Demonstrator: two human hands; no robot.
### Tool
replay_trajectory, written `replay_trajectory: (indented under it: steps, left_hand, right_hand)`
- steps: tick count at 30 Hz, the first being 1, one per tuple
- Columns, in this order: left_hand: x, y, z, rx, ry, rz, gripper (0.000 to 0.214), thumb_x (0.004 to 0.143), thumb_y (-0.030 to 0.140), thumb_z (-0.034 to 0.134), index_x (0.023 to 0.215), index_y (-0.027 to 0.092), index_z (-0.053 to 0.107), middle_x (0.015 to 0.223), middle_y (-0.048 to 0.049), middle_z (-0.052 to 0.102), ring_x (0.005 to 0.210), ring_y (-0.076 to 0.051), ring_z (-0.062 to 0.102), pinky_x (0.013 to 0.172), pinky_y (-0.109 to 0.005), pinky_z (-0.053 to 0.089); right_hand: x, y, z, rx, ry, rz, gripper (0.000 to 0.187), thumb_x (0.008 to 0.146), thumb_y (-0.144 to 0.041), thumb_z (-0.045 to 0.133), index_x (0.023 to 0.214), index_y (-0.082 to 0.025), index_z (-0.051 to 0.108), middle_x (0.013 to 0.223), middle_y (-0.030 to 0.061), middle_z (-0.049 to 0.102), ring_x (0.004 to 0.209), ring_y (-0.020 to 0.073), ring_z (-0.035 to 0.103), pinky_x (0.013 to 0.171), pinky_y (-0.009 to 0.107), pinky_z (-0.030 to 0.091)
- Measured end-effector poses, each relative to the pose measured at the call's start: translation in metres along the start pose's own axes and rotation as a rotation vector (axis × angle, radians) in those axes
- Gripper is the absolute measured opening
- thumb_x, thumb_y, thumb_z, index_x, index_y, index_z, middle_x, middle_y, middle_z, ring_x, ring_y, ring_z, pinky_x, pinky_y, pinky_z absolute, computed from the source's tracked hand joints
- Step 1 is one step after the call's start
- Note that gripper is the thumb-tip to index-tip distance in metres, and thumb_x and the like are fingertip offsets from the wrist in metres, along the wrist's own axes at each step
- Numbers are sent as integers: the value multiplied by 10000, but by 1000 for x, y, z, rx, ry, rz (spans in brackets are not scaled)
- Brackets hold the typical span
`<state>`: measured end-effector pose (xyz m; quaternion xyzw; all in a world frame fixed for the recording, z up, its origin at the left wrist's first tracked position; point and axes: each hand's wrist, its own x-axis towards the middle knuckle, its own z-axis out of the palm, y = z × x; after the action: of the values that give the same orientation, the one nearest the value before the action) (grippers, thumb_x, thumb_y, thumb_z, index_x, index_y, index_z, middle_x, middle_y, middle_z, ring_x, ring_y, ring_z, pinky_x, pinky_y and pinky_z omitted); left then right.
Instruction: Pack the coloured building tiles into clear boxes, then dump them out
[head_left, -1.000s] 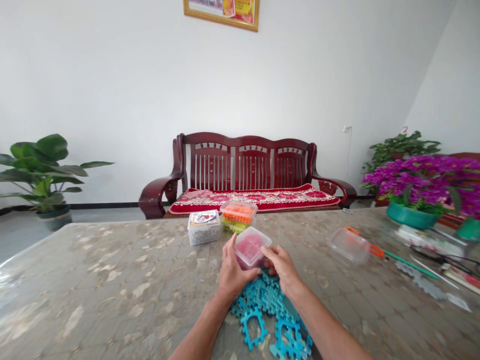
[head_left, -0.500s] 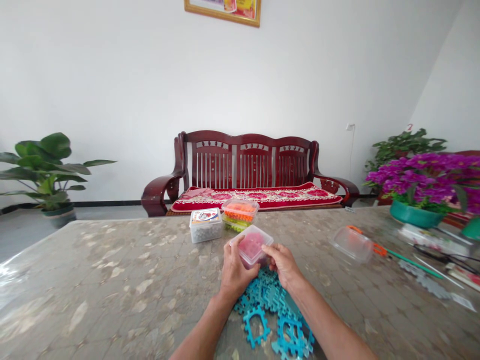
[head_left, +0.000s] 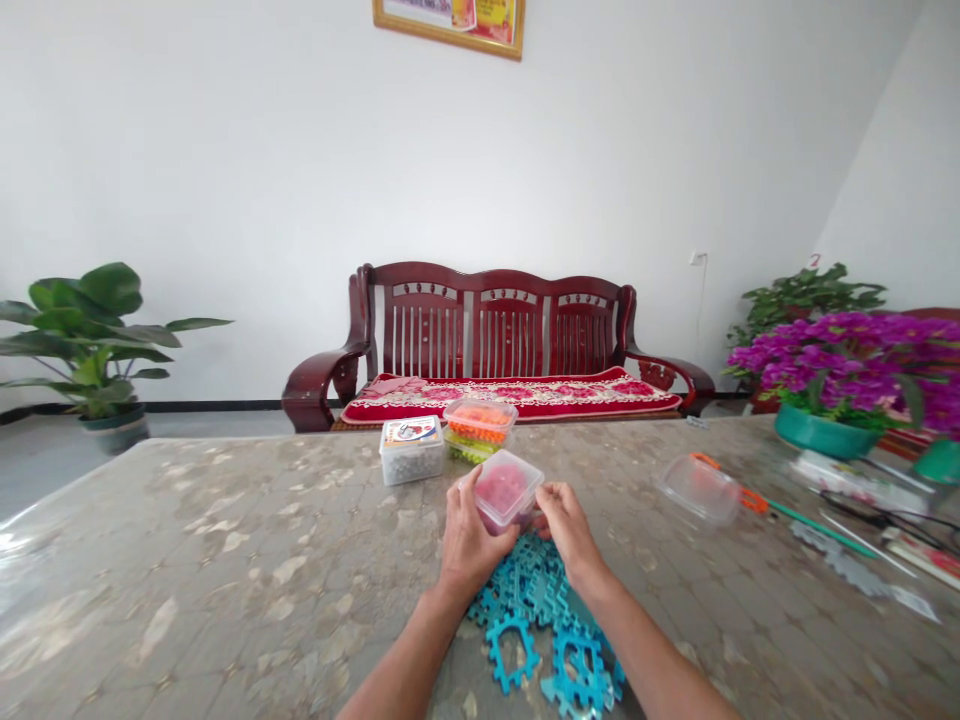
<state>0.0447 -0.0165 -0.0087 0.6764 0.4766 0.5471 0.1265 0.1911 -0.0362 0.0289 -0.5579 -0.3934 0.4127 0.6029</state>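
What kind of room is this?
Probably a home's living room: a carved wooden sofa with a red floral cushion, a framed picture on the wall, and a big potted plant.

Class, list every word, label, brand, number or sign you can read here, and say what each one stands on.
"2", probably: red mark above the right-hand leafy plant; what bears it is unclear.
Label on the grey-filled box: too small.
Framed picture: print too blurred.
Pink-filled box: no lettering shows.
No words are readable.
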Motion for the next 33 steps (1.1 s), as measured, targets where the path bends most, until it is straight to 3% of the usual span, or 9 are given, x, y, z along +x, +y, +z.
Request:
replay_trajectory:
  steps: [5,8,12,18,22,28,30,33]
  left_hand:
    - [0,-4,2,-29,-3,2,941,638,236,731,1457,195,270,1342,-136,436,1294,-325,433,1098,-522,381]
    - [-1,-6,2,-100,-24,-20,1032,632,255,749,1496,176,191,1402,-157,404,1331,-330,414,1113,-513,367]
    - [-3,-7,2,-195,-72,-12,1110,620,288,773,1520,156,136,1470,-174,361,1373,-339,380,1135,-493,346]
    - [-5,-5,-1,-108,-113,115,1132,685,383,770,1538,177,56,1534,-197,236,1440,-363,260,1156,-551,286]
    - [-6,0,-6,-109,-124,117,916,774,425,703,1508,208,200,1543,-172,237,1451,-345,247,1161,-560,270]
    - [1,-7,-4,-310,-78,-65,576,876,403,570,1390,200,407,1386,-127,499,1295,-265,487,1109,-475,371]
    - [5,-9,-2,-380,-69,-151,470,883,399,555,1299,190,488,1277,-112,596,1179,-241,582,1040,-432,442]
    - [9,-8,0,-433,-30,-257,350,872,384,549,1159,184,570,1092,-81,691,976,-213,668,904,-381,521]
  right_hand:
    - [-2,-5,2,190,-84,-22,376,716,-520,668,911,-222,547,640,-18,651,540,148,605,521,257,476]
    - [-1,-13,0,296,-143,-113,392,720,-418,688,1033,-209,579,869,39,722,742,183,670,646,285,521]
    - [3,-21,-4,238,-211,-194,515,690,-321,714,1181,-215,603,1167,72,689,1073,232,628,879,334,510]
    - [12,-21,-8,109,-197,-283,590,703,-309,693,1281,-241,596,1296,67,632,1233,261,539,1014,399,445]
    - [17,-19,-8,76,-212,-306,600,731,-286,659,1324,-258,569,1321,51,615,1206,241,555,972,363,475]
    - [17,-15,-3,-98,-206,-409,709,708,-217,634,1402,-237,491,1242,66,648,1073,221,621,864,320,502]
    - [18,-11,-2,-154,-171,-455,731,706,-199,623,1418,-249,466,1252,59,639,1103,223,607,899,336,493]
    - [25,-2,-4,-320,-21,-545,721,706,-209,618,1409,-256,468,1321,63,590,1226,248,525,1049,394,402]
